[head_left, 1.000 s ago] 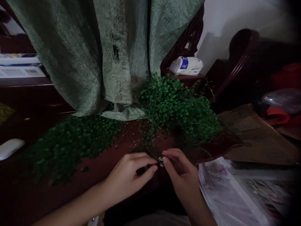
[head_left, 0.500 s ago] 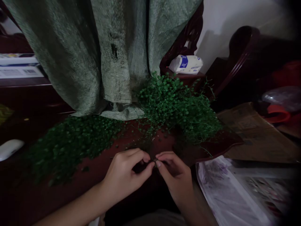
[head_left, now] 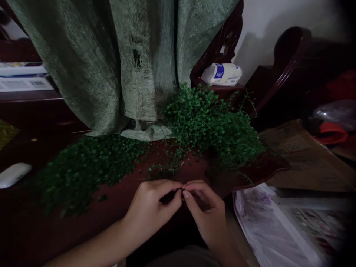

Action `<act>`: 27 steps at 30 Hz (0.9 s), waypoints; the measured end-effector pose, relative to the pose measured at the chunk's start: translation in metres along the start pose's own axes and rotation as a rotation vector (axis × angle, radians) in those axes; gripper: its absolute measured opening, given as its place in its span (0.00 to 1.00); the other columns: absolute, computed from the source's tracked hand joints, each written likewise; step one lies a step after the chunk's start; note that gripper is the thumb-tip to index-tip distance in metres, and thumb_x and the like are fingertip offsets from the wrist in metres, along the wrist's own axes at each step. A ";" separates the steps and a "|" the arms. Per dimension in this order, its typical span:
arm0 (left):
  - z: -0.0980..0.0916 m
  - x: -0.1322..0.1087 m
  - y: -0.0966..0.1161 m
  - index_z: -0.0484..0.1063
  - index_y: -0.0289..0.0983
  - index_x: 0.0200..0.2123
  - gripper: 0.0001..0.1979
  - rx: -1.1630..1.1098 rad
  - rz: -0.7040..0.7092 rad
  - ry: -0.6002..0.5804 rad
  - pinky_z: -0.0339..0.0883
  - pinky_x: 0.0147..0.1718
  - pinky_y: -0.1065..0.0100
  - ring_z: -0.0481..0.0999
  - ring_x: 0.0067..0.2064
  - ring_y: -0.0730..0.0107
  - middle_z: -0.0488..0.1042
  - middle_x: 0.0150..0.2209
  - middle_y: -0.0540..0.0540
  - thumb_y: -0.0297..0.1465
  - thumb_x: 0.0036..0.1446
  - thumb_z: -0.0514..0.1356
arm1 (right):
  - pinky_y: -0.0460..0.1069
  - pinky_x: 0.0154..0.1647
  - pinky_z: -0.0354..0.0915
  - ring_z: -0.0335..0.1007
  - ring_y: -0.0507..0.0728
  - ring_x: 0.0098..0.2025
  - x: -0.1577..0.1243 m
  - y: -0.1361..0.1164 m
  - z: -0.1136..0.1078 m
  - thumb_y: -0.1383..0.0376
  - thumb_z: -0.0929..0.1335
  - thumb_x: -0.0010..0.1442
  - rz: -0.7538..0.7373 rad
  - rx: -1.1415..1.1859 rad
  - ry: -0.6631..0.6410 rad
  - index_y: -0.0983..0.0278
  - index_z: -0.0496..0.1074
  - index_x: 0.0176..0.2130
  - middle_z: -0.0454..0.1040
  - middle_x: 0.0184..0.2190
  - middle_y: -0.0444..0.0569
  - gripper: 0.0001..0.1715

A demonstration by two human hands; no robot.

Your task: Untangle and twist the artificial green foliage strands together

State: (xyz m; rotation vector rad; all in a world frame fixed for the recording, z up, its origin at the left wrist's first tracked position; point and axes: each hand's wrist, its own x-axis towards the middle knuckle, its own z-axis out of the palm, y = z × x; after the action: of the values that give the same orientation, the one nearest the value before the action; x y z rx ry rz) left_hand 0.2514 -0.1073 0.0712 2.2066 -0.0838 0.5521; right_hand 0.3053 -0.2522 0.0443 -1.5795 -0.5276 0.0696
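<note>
My left hand (head_left: 155,204) and my right hand (head_left: 207,211) meet fingertip to fingertip in front of me, low over the near edge of a dark red wooden table (head_left: 122,196). Both are closed in a pinch around a tiny dark piece, mostly hidden and too small to name. Just beyond my right hand rises a tangled heap of green sprigs (head_left: 211,126) with thin stems. To the left spreads a pile of small, loose green pieces (head_left: 94,163), and a few lie scattered between the two heaps.
A grey-green woven sack (head_left: 139,81) drapes down behind the piles. A tissue pack (head_left: 225,74) sits at the back right. On the right are a cardboard sheet (head_left: 300,155) and a plastic-wrapped item (head_left: 272,230). A white mouse-like object (head_left: 15,174) lies far left.
My left hand's fingertips have closed in towards my right hand's, so the two pinches now touch. The piles look unchanged; the view has shifted slightly.
</note>
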 end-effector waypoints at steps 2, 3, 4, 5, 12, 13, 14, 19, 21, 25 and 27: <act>0.000 -0.002 0.000 0.76 0.36 0.35 0.06 0.100 0.054 -0.005 0.73 0.31 0.70 0.80 0.31 0.68 0.81 0.31 0.48 0.23 0.56 0.59 | 0.43 0.33 0.72 0.74 0.52 0.33 0.000 0.000 0.000 0.71 0.69 0.57 0.006 -0.012 -0.013 0.62 0.74 0.33 0.75 0.30 0.45 0.05; 0.000 -0.003 -0.001 0.76 0.35 0.35 0.06 0.154 0.082 -0.015 0.73 0.31 0.68 0.79 0.30 0.67 0.80 0.30 0.48 0.24 0.56 0.59 | 0.43 0.33 0.72 0.74 0.51 0.33 0.000 0.000 0.000 0.71 0.69 0.57 0.010 -0.016 -0.016 0.61 0.73 0.34 0.75 0.30 0.45 0.05; 0.000 -0.004 0.000 0.75 0.35 0.34 0.06 0.204 0.107 -0.027 0.72 0.30 0.68 0.78 0.30 0.67 0.78 0.29 0.48 0.24 0.57 0.58 | 0.43 0.33 0.72 0.74 0.51 0.33 0.000 -0.001 -0.001 0.72 0.69 0.57 0.011 -0.020 -0.017 0.61 0.73 0.34 0.75 0.30 0.44 0.05; 0.001 -0.005 0.000 0.74 0.35 0.33 0.06 0.248 0.129 -0.042 0.71 0.30 0.67 0.77 0.29 0.67 0.77 0.28 0.48 0.24 0.57 0.57 | 0.43 0.33 0.72 0.74 0.51 0.33 0.000 -0.001 -0.001 0.72 0.69 0.56 0.007 -0.026 -0.020 0.61 0.73 0.34 0.75 0.30 0.44 0.06; 0.002 -0.005 0.001 0.69 0.35 0.27 0.08 0.326 0.148 -0.067 0.64 0.26 0.69 0.70 0.26 0.69 0.69 0.24 0.49 0.24 0.58 0.55 | 0.44 0.34 0.72 0.75 0.53 0.33 0.003 -0.004 -0.006 0.73 0.68 0.56 -0.073 -0.082 -0.119 0.62 0.74 0.36 0.77 0.31 0.46 0.08; 0.002 -0.005 0.002 0.69 0.36 0.27 0.08 0.321 0.142 -0.069 0.64 0.25 0.69 0.69 0.26 0.70 0.69 0.24 0.49 0.24 0.58 0.54 | 0.45 0.35 0.73 0.76 0.53 0.34 0.004 -0.003 -0.007 0.72 0.68 0.56 -0.074 -0.097 -0.141 0.62 0.75 0.38 0.77 0.32 0.46 0.10; 0.002 -0.006 0.002 0.69 0.36 0.27 0.08 0.317 0.135 -0.067 0.63 0.25 0.69 0.69 0.26 0.70 0.69 0.24 0.50 0.24 0.58 0.54 | 0.46 0.37 0.73 0.76 0.53 0.35 0.006 -0.002 -0.009 0.72 0.68 0.56 -0.077 -0.124 -0.169 0.61 0.75 0.39 0.78 0.33 0.46 0.11; 0.002 -0.007 0.001 0.68 0.36 0.27 0.07 0.372 0.154 -0.080 0.63 0.24 0.68 0.70 0.26 0.69 0.69 0.24 0.50 0.25 0.58 0.54 | 0.46 0.33 0.69 0.74 0.52 0.31 0.011 -0.002 -0.018 0.70 0.66 0.59 -0.157 -0.289 -0.331 0.62 0.74 0.36 0.77 0.29 0.45 0.07; 0.003 -0.008 -0.001 0.69 0.36 0.28 0.08 0.427 0.215 -0.086 0.63 0.25 0.66 0.71 0.26 0.67 0.69 0.24 0.50 0.26 0.59 0.55 | 0.46 0.32 0.67 0.72 0.52 0.29 0.012 -0.003 -0.020 0.70 0.65 0.60 -0.178 -0.330 -0.332 0.62 0.73 0.34 0.75 0.27 0.44 0.07; 0.003 -0.008 -0.004 0.72 0.34 0.35 0.07 0.487 0.330 -0.075 0.65 0.26 0.65 0.72 0.27 0.66 0.73 0.27 0.49 0.26 0.62 0.54 | 0.45 0.29 0.65 0.68 0.51 0.26 0.012 -0.004 -0.019 0.69 0.64 0.61 -0.160 -0.367 -0.314 0.62 0.71 0.32 0.71 0.24 0.43 0.07; 0.003 -0.008 -0.004 0.72 0.33 0.38 0.07 0.508 0.363 -0.073 0.64 0.26 0.65 0.72 0.28 0.66 0.73 0.27 0.49 0.26 0.63 0.54 | 0.44 0.27 0.63 0.66 0.50 0.25 0.012 -0.003 -0.018 0.69 0.64 0.60 -0.124 -0.365 -0.302 0.62 0.70 0.30 0.70 0.23 0.42 0.08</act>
State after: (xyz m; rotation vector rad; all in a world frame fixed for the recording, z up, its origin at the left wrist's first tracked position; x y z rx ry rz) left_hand 0.2463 -0.1079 0.0634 2.7284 -0.4303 0.7552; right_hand 0.3213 -0.2641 0.0523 -1.8998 -0.9136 0.1242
